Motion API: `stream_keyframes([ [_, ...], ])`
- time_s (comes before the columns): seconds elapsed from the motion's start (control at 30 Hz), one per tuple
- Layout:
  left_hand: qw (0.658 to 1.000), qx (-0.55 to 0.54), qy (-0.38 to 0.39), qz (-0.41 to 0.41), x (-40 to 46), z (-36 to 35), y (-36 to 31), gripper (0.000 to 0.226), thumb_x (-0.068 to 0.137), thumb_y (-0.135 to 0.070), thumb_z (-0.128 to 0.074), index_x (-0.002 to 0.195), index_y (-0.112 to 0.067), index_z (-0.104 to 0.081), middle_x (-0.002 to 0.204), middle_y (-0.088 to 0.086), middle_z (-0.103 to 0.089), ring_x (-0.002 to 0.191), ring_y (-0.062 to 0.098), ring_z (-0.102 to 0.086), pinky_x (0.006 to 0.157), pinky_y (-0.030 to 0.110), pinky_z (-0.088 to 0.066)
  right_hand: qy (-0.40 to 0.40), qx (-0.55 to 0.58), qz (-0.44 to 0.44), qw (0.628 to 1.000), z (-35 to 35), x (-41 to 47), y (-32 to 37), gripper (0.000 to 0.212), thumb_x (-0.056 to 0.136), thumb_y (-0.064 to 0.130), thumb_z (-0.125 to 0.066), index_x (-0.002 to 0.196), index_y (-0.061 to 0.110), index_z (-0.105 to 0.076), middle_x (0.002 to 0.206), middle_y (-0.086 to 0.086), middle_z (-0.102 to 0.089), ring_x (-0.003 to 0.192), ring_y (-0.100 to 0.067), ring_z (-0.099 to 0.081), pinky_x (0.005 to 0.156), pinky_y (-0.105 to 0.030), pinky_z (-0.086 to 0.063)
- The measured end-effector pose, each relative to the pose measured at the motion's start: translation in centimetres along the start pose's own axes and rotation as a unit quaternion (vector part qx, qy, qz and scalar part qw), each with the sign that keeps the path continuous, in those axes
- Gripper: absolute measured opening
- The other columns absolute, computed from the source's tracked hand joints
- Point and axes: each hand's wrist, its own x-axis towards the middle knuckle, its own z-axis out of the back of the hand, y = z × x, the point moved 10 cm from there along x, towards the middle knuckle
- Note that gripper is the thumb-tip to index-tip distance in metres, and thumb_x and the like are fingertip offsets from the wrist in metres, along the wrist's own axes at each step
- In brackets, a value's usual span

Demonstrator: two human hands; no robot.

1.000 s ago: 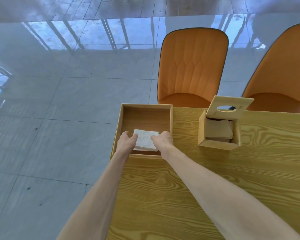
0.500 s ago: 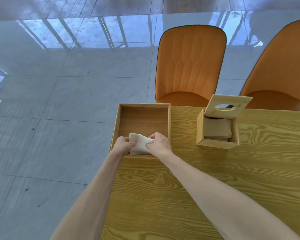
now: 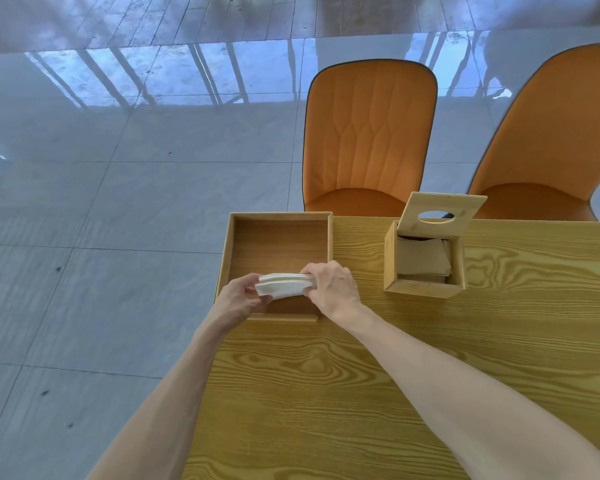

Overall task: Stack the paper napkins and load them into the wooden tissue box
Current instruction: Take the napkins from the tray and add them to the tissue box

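A small stack of white paper napkins (image 3: 282, 285) is held edge-on above the near part of a shallow wooden tray (image 3: 278, 216). My left hand (image 3: 238, 299) grips its left end and my right hand (image 3: 333, 285) grips its right end. To the right stands the wooden tissue box (image 3: 423, 289), its lid (image 3: 440, 209) with an oval hole tipped up at the back. Brownish napkins (image 3: 421, 258) lie inside the box.
The wooden table (image 3: 395, 375) ends at its left edge just beside the tray, with grey tiled floor (image 3: 118, 237) beyond. Two orange chairs (image 3: 368, 140) stand behind the table's far edge.
The white napkins lay flat on the tray bottom a second ago; both hands have gathered them and lifted them up off the tray, turned edge-on.
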Motion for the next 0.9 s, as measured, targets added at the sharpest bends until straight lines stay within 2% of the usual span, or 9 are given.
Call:
stream_keyframes([
  [0.1,0.999,-0.036,-0.003,0.011,-0.3,-0.2,0.0,0.008,0.087,-0.034,-0.072,0.094,-0.036,-0.070,0.099,-0.002,-0.074,0.095,0.016,-0.067,0.082,0.031,-0.050,-0.004,0.034,-0.022,0.999,0.4,-0.2,-1.1,0.029,0.088,0.022,-0.071,0.116,0.027,-0.070,0.107,-0.004,-0.072,0.104,-0.024,-0.063,0.089,-0.036,-0.049],
  [0.2,0.998,-0.068,-0.010,0.002,-0.6,-0.2,-0.8,0.024,0.087,-0.041,-0.069,0.103,-0.023,-0.071,0.102,0.000,-0.075,0.098,0.015,-0.067,0.083,0.030,-0.050,-0.015,0.098,-0.029,0.995,1.6,-0.4,-1.7,0.025,0.086,0.022,-0.072,0.110,0.023,-0.071,0.100,-0.003,-0.074,0.094,-0.022,-0.067,0.079,-0.036,-0.056],
  [0.3,0.996,-0.090,-0.022,-0.016,-1.0,-0.3,-2.6,0.031,0.091,-0.037,-0.065,0.112,-0.016,-0.069,0.104,0.002,-0.073,0.092,0.010,-0.063,0.073,0.021,-0.046,-0.031,0.162,-0.021,0.986,3.5,-0.6,-2.2,0.024,0.085,0.020,-0.075,0.108,0.016,-0.072,0.101,-0.003,-0.075,0.091,-0.019,-0.070,0.082,-0.037,-0.058],
  [0.43,0.992,-0.117,-0.047,-0.031,-1.8,-1.0,-5.4,0.035,0.091,-0.039,-0.065,0.116,-0.014,-0.068,0.104,0.002,-0.071,0.088,0.008,-0.061,0.067,0.017,-0.047,-0.053,0.214,-0.021,0.975,6.3,-2.0,-3.6,0.027,0.088,0.023,-0.073,0.112,0.013,-0.070,0.106,-0.002,-0.075,0.093,-0.015,-0.070,0.084,-0.034,-0.059],
  [0.57,0.989,-0.135,-0.036,-0.038,-2.6,-3.3,-8.6,0.033,0.092,-0.039,-0.064,0.115,-0.017,-0.065,0.107,0.004,-0.070,0.085,0.011,-0.062,0.059,0.013,-0.051,-0.081,0.241,-0.041,0.966,9.0,-4.1,-6.0,0.027,0.090,0.029,-0.070,0.112,0.012,-0.071,0.106,-0.002,-0.075,0.094,-0.014,-0.069,0.085,-0.033,-0.058],
  [0.7,0.988,-0.142,-0.021,-0.049,-3.5,-6.1,-11.3,0.033,0.091,-0.041,-0.064,0.115,-0.019,-0.066,0.108,0.006,-0.072,0.092,0.018,-0.066,0.067,0.020,-0.055,-0.108,0.265,-0.065,0.956,11.2,-6.8,-9.1,0.030,0.091,0.031,-0.069,0.112,0.010,-0.071,0.103,-0.002,-0.075,0.091,-0.013,-0.069,0.084,-0.029,-0.058],
  [0.8,0.988,-0.140,-0.010,-0.056,-4.0,-8.2,-13.1,0.031,0.092,-0.042,-0.063,0.115,-0.022,-0.066,0.109,0.004,-0.072,0.101,0.024,-0.067,0.082,0.037,-0.057,-0.121,0.286,-0.084,0.947,12.6,-8.6,-11.6,0.031,0.091,0.031,-0.069,0.113,0.011,-0.071,0.103,-0.001,-0.075,0.091,-0.012,-0.070,0.083,-0.027,-0.058],
  [0.9,0.988,-0.135,0.004,-0.069,-4.4,-10.6,-15.0,0.030,0.094,-0.039,-0.062,0.118,-0.021,-0.063,0.109,0.004,-0.072,0.100,0.021,-0.067,0.078,0.033,-0.058,-0.129,0.298,-0.099,0.941,13.9,-10.3,-14.0,0.031,0.091,0.029,-0.069,0.116,0.010,-0.070,0.105,-0.002,-0.074,0.091,-0.013,-0.069,0.082,-0.027,-0.058],
])
